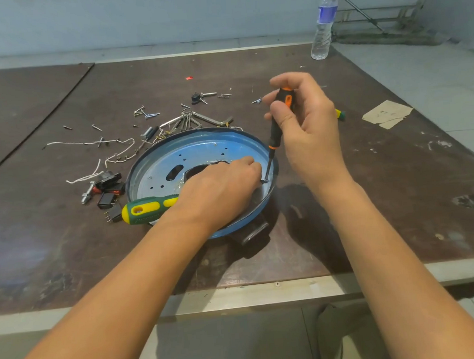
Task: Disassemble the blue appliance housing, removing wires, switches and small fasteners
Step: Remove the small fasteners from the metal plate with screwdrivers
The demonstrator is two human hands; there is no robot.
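The blue housing [200, 154], a shallow round pan, lies open side up at the middle of the table [66, 247]. Its floor shows small holes, an oblong slot and a larger dark opening. A screw [264, 181] sits at its right inner wall, and a black handle [255, 231] sticks out from the near rim. The right hand [305, 124] pinches the top of an orange screwdriver [276, 131] between thumb and fingers, tip down on the screw. The left hand [220, 191] rests inside the pan with its fingers curled beside the screw. A green screwdriver [148, 209] runs across the left rim and under this palm; I cannot tell whether the hand grips it. Black switches [109, 188] and white wires [93, 141] lie left of the pan. Loose screws [145, 114] and hex keys [198, 120] lie behind it. The tabletop is dark, scuffed board with a pale front edge. A bottle [324, 21] stands at its far right corner, and a cardboard scrap [387, 114] lies to the right. Beyond are a pale wall and grey floor tiles.
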